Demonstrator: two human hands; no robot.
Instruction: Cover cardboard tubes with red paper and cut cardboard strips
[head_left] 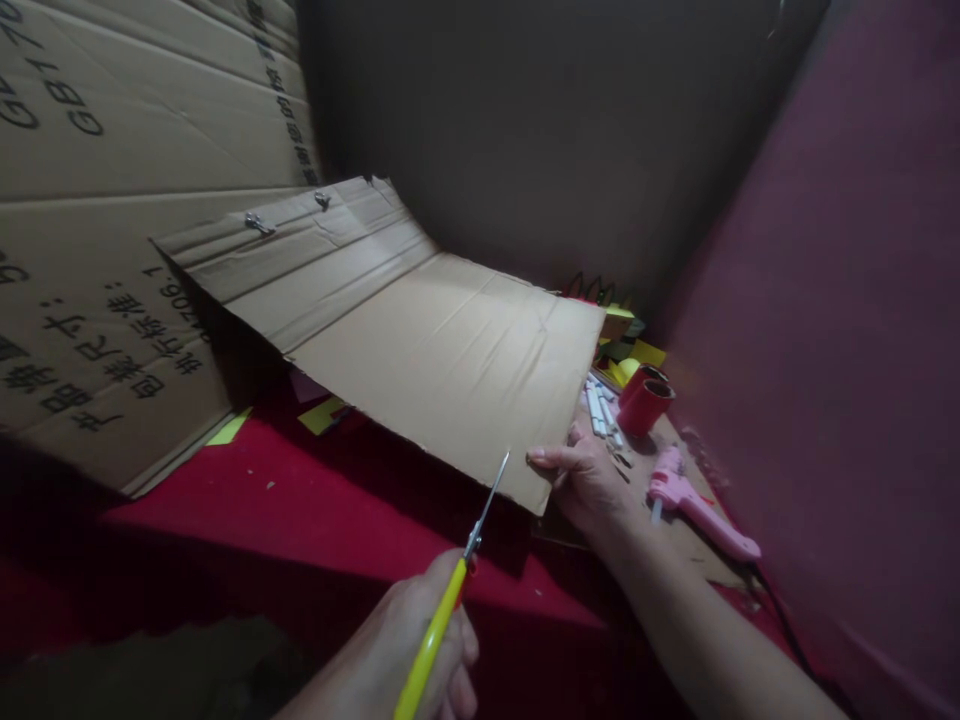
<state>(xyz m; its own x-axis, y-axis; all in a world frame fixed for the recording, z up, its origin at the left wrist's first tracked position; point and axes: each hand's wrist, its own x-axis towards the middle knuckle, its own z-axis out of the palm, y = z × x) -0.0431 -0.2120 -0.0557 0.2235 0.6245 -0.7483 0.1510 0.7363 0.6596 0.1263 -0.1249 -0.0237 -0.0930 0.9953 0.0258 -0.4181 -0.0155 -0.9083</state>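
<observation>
My left hand [442, 620] is closed round a pair of scissors [431, 650] with yellow and red handles. One blade shows above the near edge of a large creased cardboard sheet [457, 370]; whether the other passes beneath it is hidden. At the sheet's near right corner, my right hand [589, 485] grips it, thumb on top and the other fingers mostly underneath. The sheet is raised off the red-covered table [315, 520] at its near side, and its far left part bends upward. Two small dark metallic pieces [259, 223] sit near its upper left edge.
A pink glue gun [697, 510] with a cord lies right of my right hand. Behind it are red tubes [646, 405] and several white sticks [602, 408] on another cardboard piece. A printed cardboard panel [135, 160] stands at left. Yellow scraps [322, 415] lie under the sheet.
</observation>
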